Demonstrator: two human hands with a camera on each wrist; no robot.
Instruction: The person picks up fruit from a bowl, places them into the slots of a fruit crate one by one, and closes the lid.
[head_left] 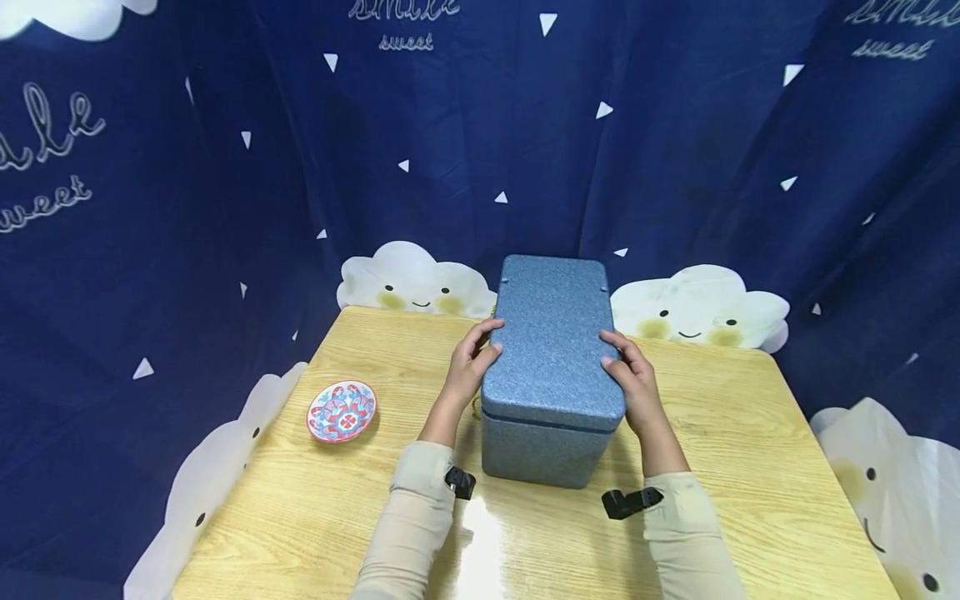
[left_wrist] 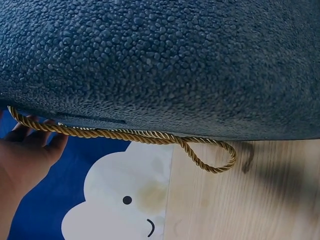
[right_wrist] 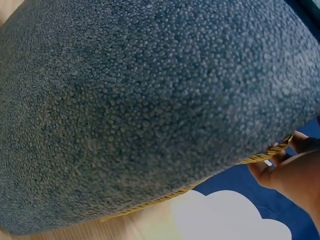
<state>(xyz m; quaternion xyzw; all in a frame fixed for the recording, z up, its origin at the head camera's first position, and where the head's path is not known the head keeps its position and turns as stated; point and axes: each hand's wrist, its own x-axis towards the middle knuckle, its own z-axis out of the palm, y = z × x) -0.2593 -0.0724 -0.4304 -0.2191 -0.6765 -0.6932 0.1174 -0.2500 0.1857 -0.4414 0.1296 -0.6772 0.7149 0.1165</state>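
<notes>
A blue speckled foam box [head_left: 540,450] with a fitted lid [head_left: 555,333] stands on the wooden table, long and narrow from my side. At the lid's left edge, my left hand [head_left: 468,367] grips with thumb and fingertips. My right hand [head_left: 636,379] holds the opposite edge in the same way. A twisted gold cord [left_wrist: 125,134] runs along the box's left side and ends in a loop; in the right wrist view, gold cord [right_wrist: 165,198] also lines the other side, passing by the right fingers. The box's inside is hidden.
Left of the box, a small dish [head_left: 342,412] with a red and blue pattern sits on the wooden table [head_left: 285,517]. A dark blue curtain [head_left: 465,183] with white clouds hangs behind and around the table edges.
</notes>
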